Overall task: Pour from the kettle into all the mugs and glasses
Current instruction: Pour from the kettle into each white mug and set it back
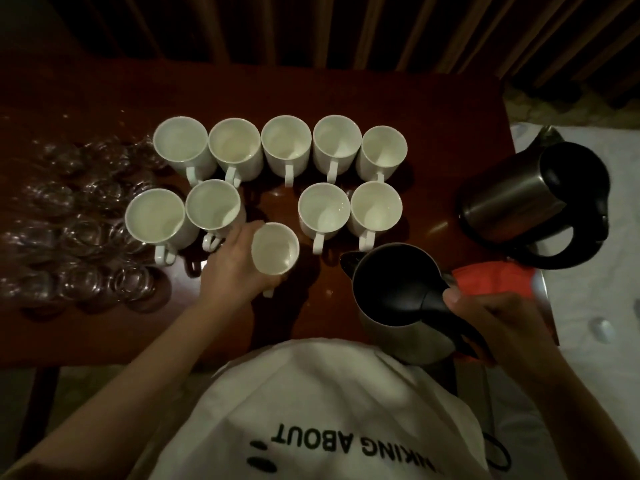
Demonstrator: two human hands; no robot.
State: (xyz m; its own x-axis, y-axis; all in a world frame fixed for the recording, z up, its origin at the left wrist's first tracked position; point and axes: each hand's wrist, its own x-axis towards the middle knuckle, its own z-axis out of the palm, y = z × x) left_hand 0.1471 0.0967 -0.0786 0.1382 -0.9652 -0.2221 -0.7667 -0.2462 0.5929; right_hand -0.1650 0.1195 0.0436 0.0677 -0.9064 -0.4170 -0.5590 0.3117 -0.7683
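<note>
- A person in a white printed T-shirt (311,410) stands at a dark red-brown wooden counter (311,95), seen from above in dim light.
- The left hand (235,268) is wrapped around a white mug (275,248), fingers curled on its left side and underside; the mug sits forward of the two rows, nearest the person, its handle pointing toward them.
- The right hand (485,317) is closed on the black handle of a steel kettle (398,292), thumb pressed on top near the lid hinge; the kettle is at the counter's near edge, spout aimed toward the mugs, and whether its base touches the surface cannot be told.
- Five white mugs form a back row (287,143), rims close together, handles facing the person.
- Four more stand in a front row: two on the left (183,214) and two on the right (349,211), with a gap between the pairs just behind the held mug.
- A cluster of clear glasses (83,223) crowds the left part of the counter, just beside the left-hand mugs; they are blurred and hard to count.
- A second steel kettle (540,199) with a black lid and handle stands at the right edge, well apart from the mugs.
- An orange-red packet (491,278) lies just behind the right hand.
- Dark pleated curtains (346,26) hang behind the counter.
</note>
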